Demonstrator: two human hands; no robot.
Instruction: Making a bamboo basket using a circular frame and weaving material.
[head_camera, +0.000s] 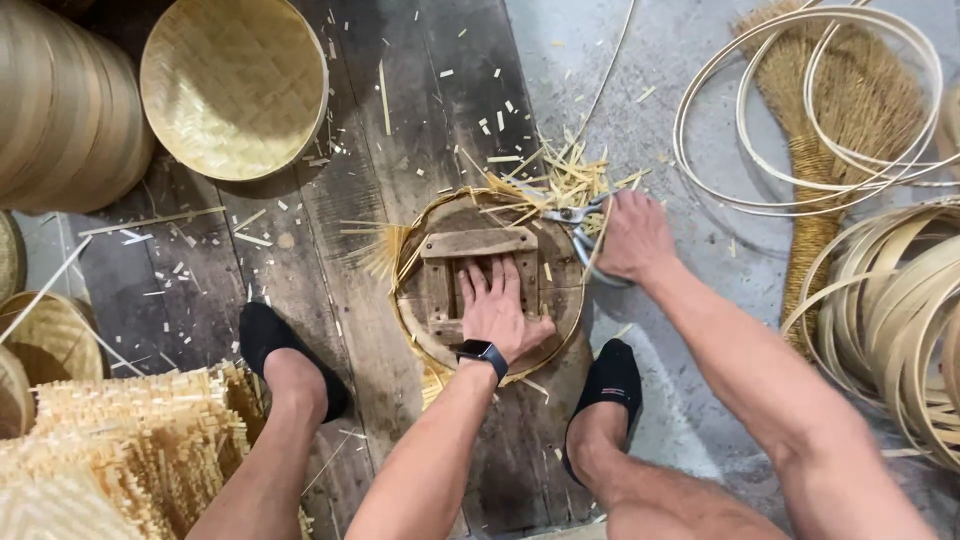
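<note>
From the head camera, looking straight down between the person's knees: the left hand (497, 308), a dark watch at its wrist, lies open and flat, fingers spread, pressing on a round wooden form (480, 285) with nailed cross-battens; under that form sits a woven bamboo disc (412, 250), its rim hoop showing as a pale ring and loose strip ends fanning out at the left edge and the top; the whole stack rests on a dark plank floor (400, 120) between two black-socked feet; the right hand (632, 238) is closed around the handles of a pair of scissors (572, 218), blades pointing left at the fringe along the top rim, where cut slivers lie heaped; the weave looks light, thin and springy, likely to shift or buckle unless pinned, so the flat press on the stiff form seems the sound hold; the splintery strip ends look sharp, better taken by the hoop; finished round trays (233, 85) lie top left, bamboo hoops (880, 310) and a straw broom (850, 110) on the right, woven mats (130, 450) bottom left.
</note>
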